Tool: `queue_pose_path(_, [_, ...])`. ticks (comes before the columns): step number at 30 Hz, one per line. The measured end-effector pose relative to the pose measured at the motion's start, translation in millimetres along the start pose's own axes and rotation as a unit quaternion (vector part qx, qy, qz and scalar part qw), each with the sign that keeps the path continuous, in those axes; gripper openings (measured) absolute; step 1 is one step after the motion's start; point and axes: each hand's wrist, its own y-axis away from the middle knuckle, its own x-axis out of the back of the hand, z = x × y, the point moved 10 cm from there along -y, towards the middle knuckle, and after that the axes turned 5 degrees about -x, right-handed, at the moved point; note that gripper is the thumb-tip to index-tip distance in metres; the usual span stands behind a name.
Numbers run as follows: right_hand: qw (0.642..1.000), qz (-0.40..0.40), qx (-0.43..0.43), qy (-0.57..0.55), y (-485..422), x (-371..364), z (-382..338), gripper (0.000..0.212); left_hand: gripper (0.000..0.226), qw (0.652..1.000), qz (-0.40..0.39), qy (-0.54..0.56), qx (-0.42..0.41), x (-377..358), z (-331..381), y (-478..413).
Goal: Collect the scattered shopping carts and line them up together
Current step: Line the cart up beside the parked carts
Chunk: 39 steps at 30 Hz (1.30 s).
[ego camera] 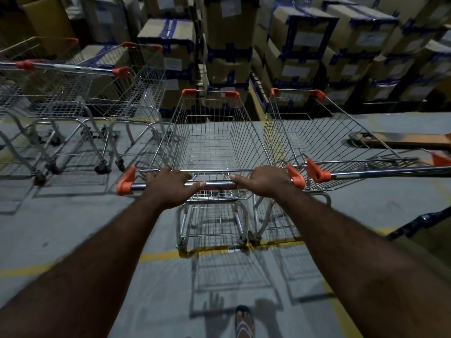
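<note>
On the left, two carts stand seemingly nested, though that corner is blurred. The left hand and right hand each wrap a closed grip round the handle of the middle cart, which stands close beside another cart on its right. Stacked taped cartons wall off the floor just ahead.
</note>
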Motion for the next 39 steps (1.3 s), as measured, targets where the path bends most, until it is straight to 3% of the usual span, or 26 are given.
queue_pose_path(11, [1.000, -0.002, 0.004, 0.006, -0.3, 5.2, 1.7, 0.100, 0.108, 1.000, 0.003, -0.002, 0.003, 3.9, 4.2, 0.9])
queue_pose_path(21, [1.000, -0.003, 0.005, 0.004, -3.3, 6.7, 0.5, 0.110, 0.108, 1.000, 0.001, 0.006, 0.005, 3.1, 4.5, 0.6])
queue_pose_path(30, [1.000, -0.007, 0.009, 0.003, -4.6, 5.5, 1.1, 0.102, 0.114, 1.000, -0.001, 0.017, 0.007, 7.5, 6.4, 2.1])
queue_pose_path(34, [1.000, -0.015, 0.000, -0.004, -5.9, 3.4, 3.4, 0.108, 0.095, 0.999, -0.029, 0.039, -0.001, 7.7, 6.0, 2.4])
queue_pose_path(39, [0.996, -0.081, -0.007, -0.039, -7.8, -0.1, 2.0, 0.123, 0.060, 0.987, -0.049, 0.154, -0.011, 10.5, -6.1, 0.2])
